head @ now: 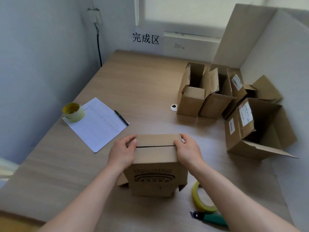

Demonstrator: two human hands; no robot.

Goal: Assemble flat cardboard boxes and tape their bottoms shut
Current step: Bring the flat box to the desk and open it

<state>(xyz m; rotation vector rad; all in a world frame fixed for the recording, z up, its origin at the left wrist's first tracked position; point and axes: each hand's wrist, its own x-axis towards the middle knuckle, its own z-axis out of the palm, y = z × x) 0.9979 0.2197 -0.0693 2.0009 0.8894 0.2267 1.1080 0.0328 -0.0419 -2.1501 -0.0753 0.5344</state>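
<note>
We've got both hands on the cardboard box (155, 163) standing on the bench (137, 84) right in front of us: left hand (122, 150) and right hand (188, 150) curl their fingers over its far top corners, thumbs pinching the two flaps together along the dark seam running between our fingers. Beyond the fingers the bench lies open. Paper (98, 124), pen (121, 117) and tape roll (73, 112) sit off left, finished boxes (217, 94) off right, and a second tape roll (200, 198) and knife (209, 217) lie under our right wrist.
</note>
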